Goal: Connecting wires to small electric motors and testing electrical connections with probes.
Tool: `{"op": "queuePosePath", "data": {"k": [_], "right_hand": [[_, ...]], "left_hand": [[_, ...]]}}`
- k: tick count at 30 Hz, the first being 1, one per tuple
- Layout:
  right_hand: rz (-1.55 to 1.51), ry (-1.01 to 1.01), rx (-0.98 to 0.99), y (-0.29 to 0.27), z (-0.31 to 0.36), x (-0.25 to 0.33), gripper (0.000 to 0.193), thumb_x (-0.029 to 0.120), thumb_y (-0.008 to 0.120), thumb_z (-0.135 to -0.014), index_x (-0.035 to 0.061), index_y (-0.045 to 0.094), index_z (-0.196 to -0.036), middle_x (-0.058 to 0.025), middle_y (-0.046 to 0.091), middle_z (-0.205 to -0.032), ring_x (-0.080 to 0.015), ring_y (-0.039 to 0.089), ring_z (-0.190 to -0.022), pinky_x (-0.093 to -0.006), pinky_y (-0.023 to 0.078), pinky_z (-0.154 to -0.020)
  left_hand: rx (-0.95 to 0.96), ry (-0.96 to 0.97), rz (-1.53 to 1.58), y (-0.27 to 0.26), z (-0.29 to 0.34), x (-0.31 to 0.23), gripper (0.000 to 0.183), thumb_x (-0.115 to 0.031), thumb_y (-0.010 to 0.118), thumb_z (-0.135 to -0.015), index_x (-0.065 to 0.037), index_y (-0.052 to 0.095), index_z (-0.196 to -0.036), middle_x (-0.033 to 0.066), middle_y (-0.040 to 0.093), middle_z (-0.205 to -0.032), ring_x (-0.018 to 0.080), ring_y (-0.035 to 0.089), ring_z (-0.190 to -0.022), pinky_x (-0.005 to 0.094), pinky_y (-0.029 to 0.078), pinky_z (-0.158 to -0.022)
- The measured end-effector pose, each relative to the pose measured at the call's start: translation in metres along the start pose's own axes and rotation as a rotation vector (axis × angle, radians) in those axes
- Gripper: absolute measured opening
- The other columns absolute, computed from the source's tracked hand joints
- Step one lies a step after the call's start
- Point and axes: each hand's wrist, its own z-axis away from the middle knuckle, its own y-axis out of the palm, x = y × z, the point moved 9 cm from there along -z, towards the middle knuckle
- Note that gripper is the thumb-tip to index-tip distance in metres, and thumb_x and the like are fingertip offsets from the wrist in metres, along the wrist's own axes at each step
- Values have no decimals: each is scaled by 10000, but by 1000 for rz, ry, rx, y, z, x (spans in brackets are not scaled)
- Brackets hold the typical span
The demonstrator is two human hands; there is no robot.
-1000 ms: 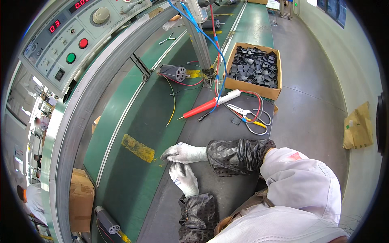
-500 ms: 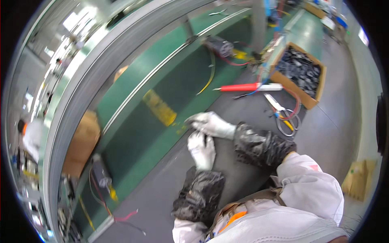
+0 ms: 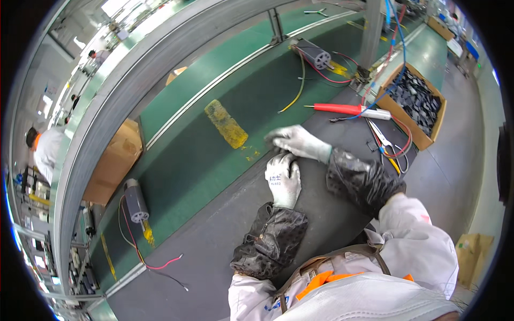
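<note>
Both hands wear white gloves, with black sleeve covers above them, close together over the dark grey mat (image 3: 214,235) at the green belt's near edge. My left hand (image 3: 284,181) is closed, its back upward and its fingers curled under. Just beyond it, my right hand (image 3: 302,143) is closed too, fingers bent and pressed together, slightly blurred at the tips. Whatever the fingers may hold is hidden. Nearest to my right hand lie a red-and-white soldering iron (image 3: 348,109) and white scissors (image 3: 381,138).
On the green belt (image 3: 182,176) lie two cylindrical motors with wires, one left (image 3: 136,201) and one far right (image 3: 313,53). An open cardboard box (image 3: 438,120) of black parts stands right. A metal frame (image 3: 85,144) arches along the left, near a brown carton (image 3: 115,160). Another person (image 3: 48,150) stands beyond.
The view has turned slightly, so the bench and its things sit differently in the picture. My hands remain close together, both closed, at about the same spot over the mat.
</note>
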Motion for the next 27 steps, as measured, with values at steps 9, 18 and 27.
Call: {"op": "queuePosePath", "data": {"k": [9,18,27], "right_hand": [[1259,103,-771,-233,-48,50,559,306,676,-871,84,534,-1364,-206,713,-1063,-397,701,-964,-512,553,-843],[942,322,-653,-322,-88,-68,864,208,669,-829,142,292,-1603,-270,707,-1079,-417,699,-997,-493,541,-861],[199,177,-958,-318,-112,-118,262,163,610,-947,81,608,-1195,-110,687,-854,-272,658,-609,-400,505,-497]], "left_hand": [[14,-46,37,-2,-7,-7,241,-132,672,-869,-138,693,-1109,79,682,-1138,327,591,-1121,471,458,-981],[-7,0,64,-5,-8,-14,231,-110,662,-881,-113,697,-1109,90,693,-1137,318,610,-1092,454,463,-977],[-64,48,158,12,-18,-23,251,-133,654,-899,-115,673,-1148,112,669,-1163,337,597,-1114,473,457,-963]]}}
